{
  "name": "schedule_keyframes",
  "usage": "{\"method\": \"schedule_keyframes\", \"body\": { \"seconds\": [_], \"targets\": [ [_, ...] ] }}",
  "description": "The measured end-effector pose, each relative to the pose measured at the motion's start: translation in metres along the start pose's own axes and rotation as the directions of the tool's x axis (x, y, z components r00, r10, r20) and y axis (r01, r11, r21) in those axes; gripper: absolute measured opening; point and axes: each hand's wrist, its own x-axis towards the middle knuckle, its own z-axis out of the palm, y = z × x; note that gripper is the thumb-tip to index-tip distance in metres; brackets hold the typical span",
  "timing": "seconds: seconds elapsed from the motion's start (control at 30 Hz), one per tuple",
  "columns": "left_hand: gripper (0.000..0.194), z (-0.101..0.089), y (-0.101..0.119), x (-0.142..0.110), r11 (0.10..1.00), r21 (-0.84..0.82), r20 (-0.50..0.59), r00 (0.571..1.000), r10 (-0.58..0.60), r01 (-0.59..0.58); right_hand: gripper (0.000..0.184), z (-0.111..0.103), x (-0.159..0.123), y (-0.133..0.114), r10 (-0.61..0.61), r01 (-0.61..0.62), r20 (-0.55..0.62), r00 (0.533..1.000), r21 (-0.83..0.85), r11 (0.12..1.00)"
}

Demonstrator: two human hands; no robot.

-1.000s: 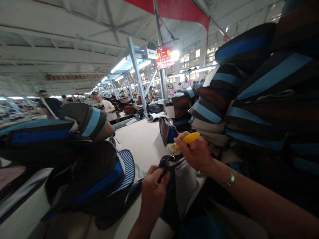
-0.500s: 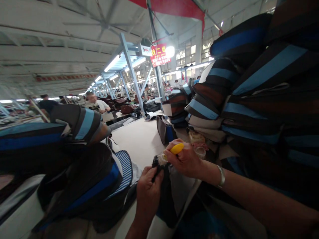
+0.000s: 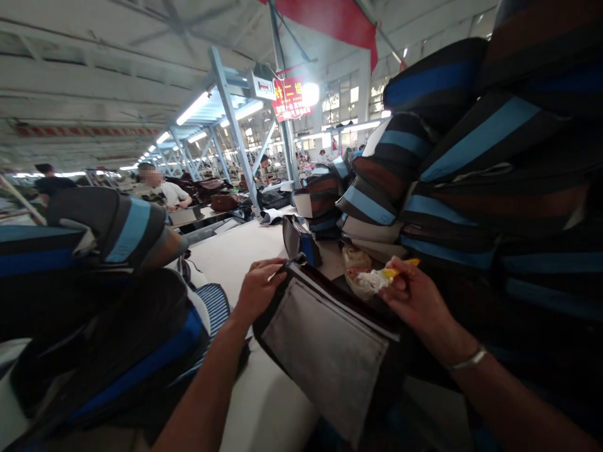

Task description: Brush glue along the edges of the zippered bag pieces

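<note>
Bare left forearm (image 3: 207, 383) angled up from below, a worker bends the fingers of the left hand (image 3: 258, 290) in a grip; well apart, the right hand (image 3: 417, 298) pinches, its forearm (image 3: 513, 395) slanting in from lower right.

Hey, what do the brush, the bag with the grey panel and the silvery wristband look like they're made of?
Brush: handle probably smooth plastic, given its even bright yellow; the pale head looks like clumped fibres, natural or synthetic unclear.
Bag: seemingly fabric, as the matte panel looks faintly wrinkled; the weave is too blurred to confirm.
Wristband: likely polished metal, from its silvery shine.
</note>
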Motion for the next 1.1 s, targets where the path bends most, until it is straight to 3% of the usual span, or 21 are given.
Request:
{"method": "schedule_keyframes", "body": {
  "seconds": [0.13,0.23,0.33,0.43,0.53,0.6,0.67,0.77,0.9,1.0,1.1],
  "targets": [
    [0.026,0.044,-0.038,0.005,0.982,-0.057,-0.106,0.977,-0.185,0.180,0.035,-0.034,-0.008,0.049,0.189,-0.185,-0.010,0.982,0.170,0.968],
    [0.045,0.050,-0.051,-0.022,0.946,-0.160,-0.162,0.937,-0.308,0.283,0.034,-0.036,-0.017,0.069,0.223,-0.221,0.025,0.975,0.272,0.937],
    [0.053,0.043,-0.045,-0.078,0.895,-0.302,-0.109,0.920,-0.376,0.329,0.031,-0.027,-0.024,0.076,0.274,-0.270,0.042,0.961,0.359,0.893],
    [0.063,0.040,-0.027,-0.154,0.865,-0.395,-0.037,0.935,-0.351,0.309,0.033,-0.017,-0.029,0.079,0.309,-0.297,0.029,0.951,0.376,0.878],
    [0.072,0.054,-0.004,-0.219,0.955,-0.237,-0.090,0.975,-0.204,0.178,0.030,-0.006,-0.035,0.083,0.310,-0.295,0.002,0.951,0.317,0.902],
    [0.081,0.070,0.010,-0.241,0.986,-0.058,-0.160,0.973,-0.166,0.159,0.028,0.003,-0.040,0.085,0.280,-0.270,-0.004,0.960,0.259,0.927],
    [0.073,0.084,0.022,-0.242,0.980,-0.006,-0.225,0.954,-0.196,0.200,0.030,0.014,-0.045,0.085,0.244,-0.241,0.005,0.970,0.175,0.955],
    [0.044,0.091,0.033,-0.220,0.976,-0.122,-0.200,0.959,-0.202,0.180,0.034,0.031,-0.051,0.074,0.167,-0.167,0.011,0.986,0.002,0.986],
    [0.021,0.076,0.045,-0.184,0.955,-0.269,-0.096,0.983,-0.156,0.125,0.025,0.052,-0.058,0.045,-0.117,0.136,0.092,0.989,-0.250,0.959],
    [0.019,0.061,0.058,-0.169,0.941,-0.320,-0.059,0.989,-0.138,0.112,0.016,0.069,-0.061,0.028,-0.265,0.390,0.323,0.909,-0.425,0.817],
    [0.019,0.051,0.071,-0.162,0.935,-0.338,-0.016,0.993,-0.116,0.104,0.016,0.087,-0.058,0.026,-0.233,0.579,0.580,0.781,-0.531,0.619]
  ]
}}
